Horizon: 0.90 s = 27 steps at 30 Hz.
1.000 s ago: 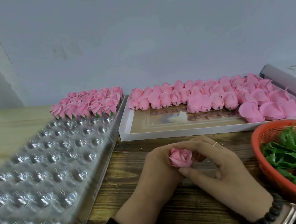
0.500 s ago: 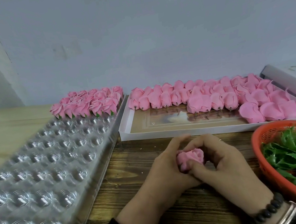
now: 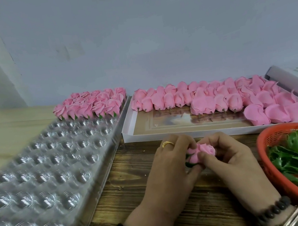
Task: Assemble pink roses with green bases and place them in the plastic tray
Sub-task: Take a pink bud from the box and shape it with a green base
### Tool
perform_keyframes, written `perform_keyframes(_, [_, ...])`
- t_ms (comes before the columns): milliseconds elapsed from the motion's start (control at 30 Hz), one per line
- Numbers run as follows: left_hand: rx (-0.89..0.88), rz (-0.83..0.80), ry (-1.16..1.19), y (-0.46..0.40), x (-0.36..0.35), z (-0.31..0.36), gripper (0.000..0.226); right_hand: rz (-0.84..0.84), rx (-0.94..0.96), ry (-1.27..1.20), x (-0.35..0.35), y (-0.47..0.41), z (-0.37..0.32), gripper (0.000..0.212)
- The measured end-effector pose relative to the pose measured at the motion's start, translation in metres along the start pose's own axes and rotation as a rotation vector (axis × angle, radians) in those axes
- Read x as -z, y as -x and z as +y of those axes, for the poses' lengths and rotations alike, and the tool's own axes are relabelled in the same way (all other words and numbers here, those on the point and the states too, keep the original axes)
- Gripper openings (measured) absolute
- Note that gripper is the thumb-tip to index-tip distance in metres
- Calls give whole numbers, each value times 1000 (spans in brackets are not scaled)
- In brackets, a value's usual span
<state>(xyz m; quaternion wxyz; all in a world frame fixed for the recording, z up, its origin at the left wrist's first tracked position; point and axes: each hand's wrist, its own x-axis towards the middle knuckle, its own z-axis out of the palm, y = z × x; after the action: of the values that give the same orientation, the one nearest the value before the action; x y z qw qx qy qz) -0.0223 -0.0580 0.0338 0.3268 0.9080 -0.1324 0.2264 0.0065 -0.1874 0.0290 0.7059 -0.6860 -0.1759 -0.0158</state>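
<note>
Fingers (image 3: pixel 205 159) of both hands round rose (image 3: pixel 203 151)

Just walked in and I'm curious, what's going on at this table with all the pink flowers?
A person is putting together fake roses. Both hands, left and right, grip one pink rose with a green base showing under it. The clear plastic tray holds finished roses only at its far end. Loose rose heads lie in a white box, and green bases fill a red basket.
</note>
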Motion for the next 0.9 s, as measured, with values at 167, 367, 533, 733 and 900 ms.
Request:
perform_keyframes(167, [-44,13,-85,-2,0,7,26,-12,-3,13,1,-1,2,14])
perform_keyframes(367, [-88,-5,-81,-2,-1,12,20,-19,-4,17,0,-1,3,10])
perform_keyframes(533, [-104,-3,-211,-4,-1,16,21,-27,16,18,1,1,3,14])
perform_keyframes(733, [-84,16,-109,-6,3,12,19,-12,-10,-1,0,0,3,33])
perform_keyframes(900, [-14,40,10,-11,14,6,26,-12,27,-62,-5,5,-3,46])
